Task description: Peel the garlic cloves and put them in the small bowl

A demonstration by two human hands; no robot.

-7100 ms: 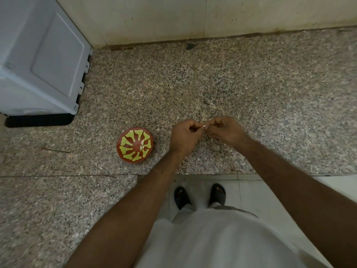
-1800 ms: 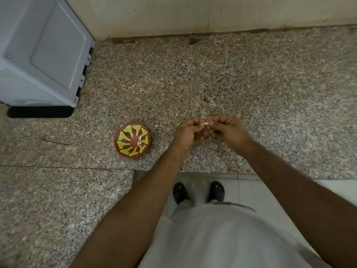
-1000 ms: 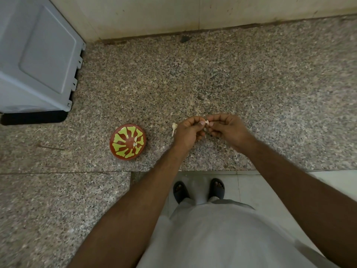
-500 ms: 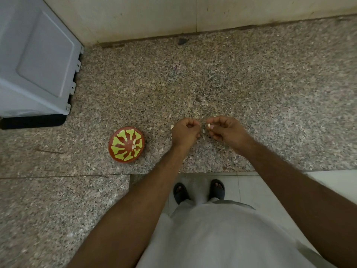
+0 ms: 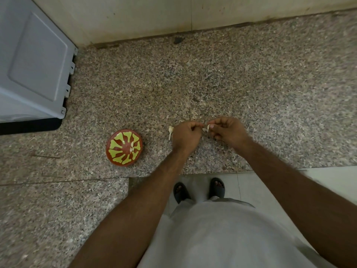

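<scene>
Speckled granite counter (image 5: 241,74) fills most of the view, pale tiled wall (image 5: 135,14) along the 12 o'clock edge, grey plastic appliance (image 5: 32,60) at 10 o'clock. Both hands sit near centre, just toward 12 o'clock of the counter's front edge.

Right hand (image 5: 228,130): fingers curled, thumb and forefinger pinching a garlic clove (image 5: 208,127), pale, partly hidden by the fingertips. A thin bit of loose skin (image 5: 204,129) hangs off the clove toward 9 o'clock, in the gap between the hands.

Left hand (image 5: 186,133): fingers curled tight into the palm, thumb tip pressed to the forefinger at the 3 o'clock side. It meets the skin at its tip; cannot tell if it actually pinches the skin or only touches it. The two hands are close but not touching each other.

Garlic piece with stem (image 5: 170,130) lies on the counter just at 9 o'clock of the left hand, stalk pointing toward 6 o'clock, no hand on it.

Small bowl (image 5: 124,147), red-brown with yellow-green pattern, stands on the counter at 9 o'clock of the hands, apart from them. A few pale peeled cloves (image 5: 132,147) lie inside, toward its 3 o'clock side.

At 6 o'clock, past the counter edge: light shirt (image 5: 222,235), two black sandals (image 5: 199,189) on white floor tile (image 5: 251,188).
</scene>
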